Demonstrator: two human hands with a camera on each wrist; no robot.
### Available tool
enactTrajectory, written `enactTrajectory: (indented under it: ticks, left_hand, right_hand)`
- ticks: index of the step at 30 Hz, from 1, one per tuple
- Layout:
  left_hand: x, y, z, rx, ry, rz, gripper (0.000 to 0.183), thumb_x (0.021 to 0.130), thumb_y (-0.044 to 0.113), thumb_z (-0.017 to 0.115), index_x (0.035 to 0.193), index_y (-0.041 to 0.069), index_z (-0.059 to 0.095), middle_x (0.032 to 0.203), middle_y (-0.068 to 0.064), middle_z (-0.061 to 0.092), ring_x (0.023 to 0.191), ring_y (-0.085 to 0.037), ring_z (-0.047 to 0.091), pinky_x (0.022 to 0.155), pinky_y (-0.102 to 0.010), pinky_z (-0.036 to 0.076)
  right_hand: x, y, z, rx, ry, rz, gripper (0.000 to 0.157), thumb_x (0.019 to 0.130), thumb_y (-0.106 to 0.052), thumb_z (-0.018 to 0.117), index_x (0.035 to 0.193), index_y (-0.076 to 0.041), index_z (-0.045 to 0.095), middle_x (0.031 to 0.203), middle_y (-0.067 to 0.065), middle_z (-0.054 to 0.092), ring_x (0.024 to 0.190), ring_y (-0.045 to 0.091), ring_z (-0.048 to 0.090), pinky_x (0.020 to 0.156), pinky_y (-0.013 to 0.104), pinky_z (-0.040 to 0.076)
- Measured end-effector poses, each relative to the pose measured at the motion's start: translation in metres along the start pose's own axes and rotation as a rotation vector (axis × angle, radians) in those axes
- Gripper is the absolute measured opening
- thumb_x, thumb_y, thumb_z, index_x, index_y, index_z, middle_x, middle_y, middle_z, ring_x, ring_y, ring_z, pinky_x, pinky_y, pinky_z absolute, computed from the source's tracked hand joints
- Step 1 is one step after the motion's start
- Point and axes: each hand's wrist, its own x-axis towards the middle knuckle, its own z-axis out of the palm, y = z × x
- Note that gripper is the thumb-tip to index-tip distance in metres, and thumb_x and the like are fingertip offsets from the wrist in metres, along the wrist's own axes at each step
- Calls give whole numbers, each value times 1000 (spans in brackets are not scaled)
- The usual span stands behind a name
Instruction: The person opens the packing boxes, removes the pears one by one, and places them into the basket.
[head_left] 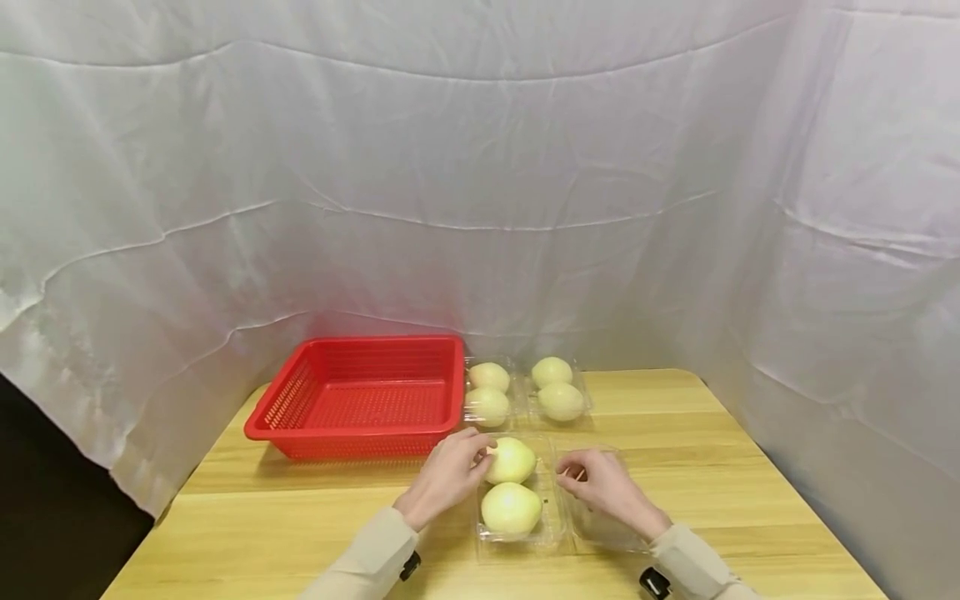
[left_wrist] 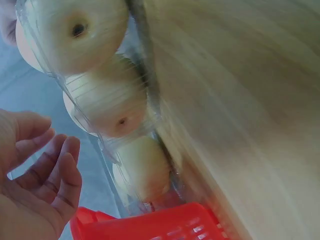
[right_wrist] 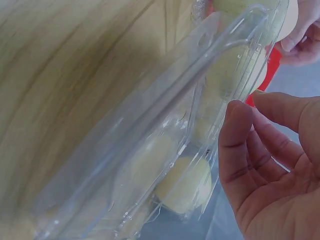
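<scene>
The clear container (head_left: 553,508) stands on the wooden table (head_left: 712,500) between the two hands, its lid (head_left: 592,530) folded out to the right. I count two pale fruits in it: a rear fruit (head_left: 512,460) and a front fruit (head_left: 511,508).

Left hand (head_left: 450,462): beside the rear fruit, fingers loosely bent, a gap between thumb and fingers, nothing held. Right hand (head_left: 609,485): above the lid, thumb and index tips nearly meeting. I cannot tell whether thin plastic lies between them.

Beyond are a red basket (head_left: 360,438), a rear left container (head_left: 472,423) and a rear right container (head_left: 585,405), each container with two fruits.

Caution: the plastic looks light, so I judge that a sideways pull on the lid could drag or tip the container and let a fruit roll out. A fruit standing proud of the rim could foul the lid if it were swung over.

View differences: only the left wrist view shows me a dark fruit end (left_wrist: 78,30) through the plastic wall. The right wrist view resolves a punched tab (right_wrist: 210,31); the head view alone shows me the basket floor.
</scene>
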Motion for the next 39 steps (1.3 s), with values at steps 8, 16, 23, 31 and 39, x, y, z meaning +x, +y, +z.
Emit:
enactTrajectory:
  ticks: [8,16,23,31,39]
  left_hand:
    - [10,3,1,163,-45,126,21,87,14,70,108,13,71,95,2,66,86,-12,61,74,-26,53]
    - [15,4,-1,173,-191,177,36,88,4,65,121,17,68,120,-1,67,111,-16,62,95,-31,51]
    - [22,6,-1,144,-363,152,50,85,-4,61,129,19,64,140,-8,57,131,-22,51,108,-41,42]
    - [28,9,5,230,-450,171,63,81,-7,64,131,31,63,146,-7,51,136,-25,46,111,-45,40]
    - [30,9,11,363,-500,258,75,77,-4,71,137,40,55,152,-5,43,137,-27,43,108,-47,42]
  right_hand:
    - [2,-3,3,-38,-10,12,9,86,-14,70,93,-9,72,77,-9,66,64,-1,57,57,19,47]
    - [2,-6,8,-102,1,39,11,84,-17,73,93,-12,72,73,-13,64,64,-2,56,59,20,45]
    - [4,-8,11,-120,5,35,11,83,-15,72,94,-11,72,71,-12,61,60,-1,51,56,19,43]
    - [6,-9,12,-84,-13,12,12,84,-9,71,95,-5,72,70,-8,60,58,1,49,51,19,43]
    - [6,-5,13,-67,-32,-1,19,80,-4,67,99,-2,72,74,-6,65,63,2,54,53,19,46]
